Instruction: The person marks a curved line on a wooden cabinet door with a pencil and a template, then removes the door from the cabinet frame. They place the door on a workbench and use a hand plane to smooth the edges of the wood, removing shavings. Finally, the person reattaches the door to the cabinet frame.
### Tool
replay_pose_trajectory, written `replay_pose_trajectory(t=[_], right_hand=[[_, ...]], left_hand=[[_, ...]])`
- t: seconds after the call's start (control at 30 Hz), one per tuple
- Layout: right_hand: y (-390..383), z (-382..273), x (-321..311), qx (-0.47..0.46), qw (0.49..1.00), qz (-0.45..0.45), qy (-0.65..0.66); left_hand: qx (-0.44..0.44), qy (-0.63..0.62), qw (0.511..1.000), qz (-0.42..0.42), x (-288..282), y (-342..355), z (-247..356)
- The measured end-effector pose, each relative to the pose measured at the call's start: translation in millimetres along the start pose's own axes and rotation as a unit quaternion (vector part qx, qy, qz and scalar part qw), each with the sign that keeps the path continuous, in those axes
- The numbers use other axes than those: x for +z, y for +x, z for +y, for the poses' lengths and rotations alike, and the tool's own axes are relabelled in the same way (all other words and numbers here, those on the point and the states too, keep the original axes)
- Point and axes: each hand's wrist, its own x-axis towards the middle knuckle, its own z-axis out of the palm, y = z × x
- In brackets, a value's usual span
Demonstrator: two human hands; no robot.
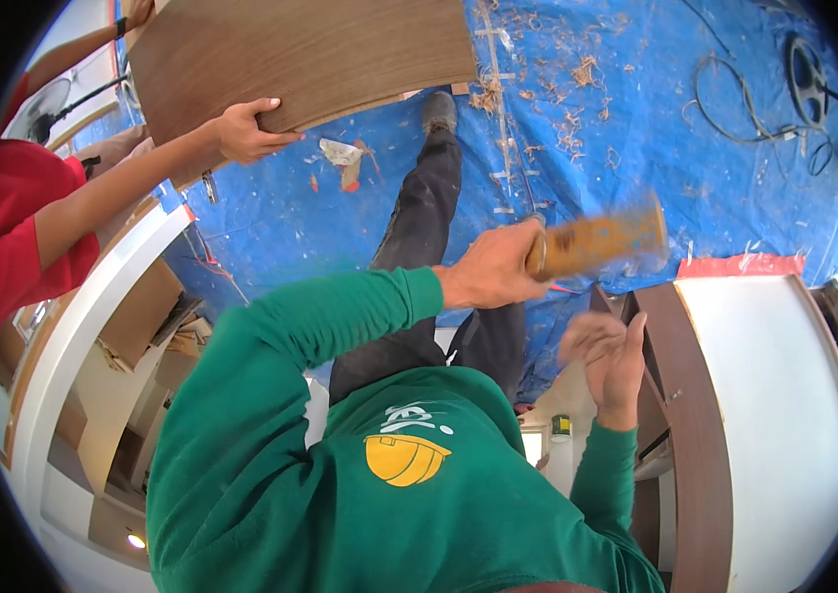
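Note:
My left hand (494, 267) comes across my body in a green sleeve. Its fingers are wrapped around one end of a yellow-brown, cylinder-like object (605, 242) with darker stains; blur hides its exact kind. The object points to the right above the blue sheet. To the right and nearer my body, my right hand (612, 366) is raised with thumb and fingers apart, partly smeared by motion. I see nothing in it. A dark brown cabinet-like panel (681, 395) stands just beside this hand.
A person in red (28, 232) at the left rests a hand on a large wooden board (310, 59). A blue sheet (577, 138) with shavings covers the floor. Cables (735, 109) lie at the far right. A white-topped panel (775, 385) stands at the right.

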Motion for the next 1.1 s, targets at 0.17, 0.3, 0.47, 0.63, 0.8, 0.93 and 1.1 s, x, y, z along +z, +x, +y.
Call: replay_pose_trajectory(t=[0.17,0.3,0.47,0.63,0.8,0.93,1.1], right_hand=[[30.7,13.6,15.2,-0.196,0.895,0.228,-0.330],[59.2,-1.3,37.2,-0.142,0.893,0.125,-0.408],[104.9,-9.6,37.1,-0.047,0.932,-0.010,-0.360],[142.4,-9.3,56.3,-0.134,0.922,-0.036,-0.360],[215.6,-36.9,75.0,-0.137,0.925,-0.033,-0.353],[260.6,-48.7,106.1,-0.205,0.862,-0.047,-0.461],[283.6,-47.9,116.8,-0.244,0.867,-0.057,-0.431]], left_hand=[[-0.098,-0.409,0.907,0.039,65.9,10.2,-30.6],[-0.062,-0.328,0.941,0.064,94.7,8.3,-48.6],[-0.090,-0.187,0.978,0.002,51.0,0.6,-29.3],[-0.056,-0.137,0.989,-0.007,27.1,4.4,-44.7],[0.101,0.161,0.951,0.245,-158.2,45.5,-44.6],[-0.025,0.311,0.768,0.560,-292.0,74.7,-20.3],[-0.064,0.351,0.668,0.653,-312.6,140.0,-66.0]])
